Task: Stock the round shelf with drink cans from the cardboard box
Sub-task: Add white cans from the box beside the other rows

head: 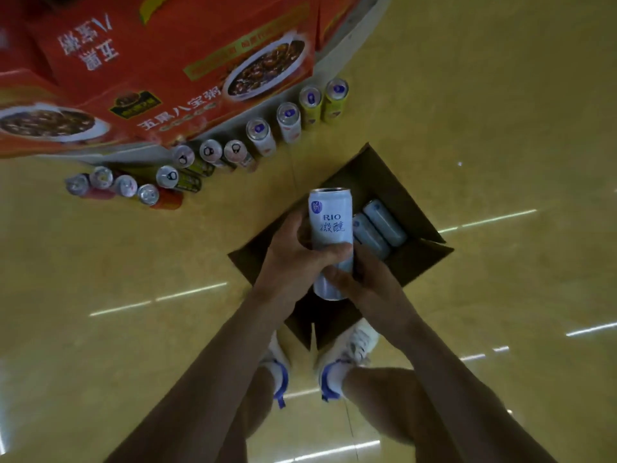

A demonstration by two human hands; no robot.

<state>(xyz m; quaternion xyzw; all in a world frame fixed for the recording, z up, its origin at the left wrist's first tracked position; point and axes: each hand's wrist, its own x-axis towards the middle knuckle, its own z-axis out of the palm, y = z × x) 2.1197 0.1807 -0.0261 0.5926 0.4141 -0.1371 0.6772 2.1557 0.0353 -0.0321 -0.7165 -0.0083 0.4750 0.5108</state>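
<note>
A tall pale-blue drink can [330, 218] marked RIO is held upright above the open cardboard box [374, 172] on the floor. My left hand [293, 259] grips its middle and my right hand [364, 282] grips its lower part. Two more pale-blue cans [380, 225] lie inside the box. The round shelf's pale curved edge [337, 45] runs along the upper left, with a curved row of standing cans [257, 132] below its rim.
Red cartons [187, 75] printed with bowls of food are stacked on the round shelf. Yellow cans [334, 98] end the row at the right, red ones [147, 195] at the left. My white and blue shoes [347, 359] stand just behind the box on the glossy yellow floor.
</note>
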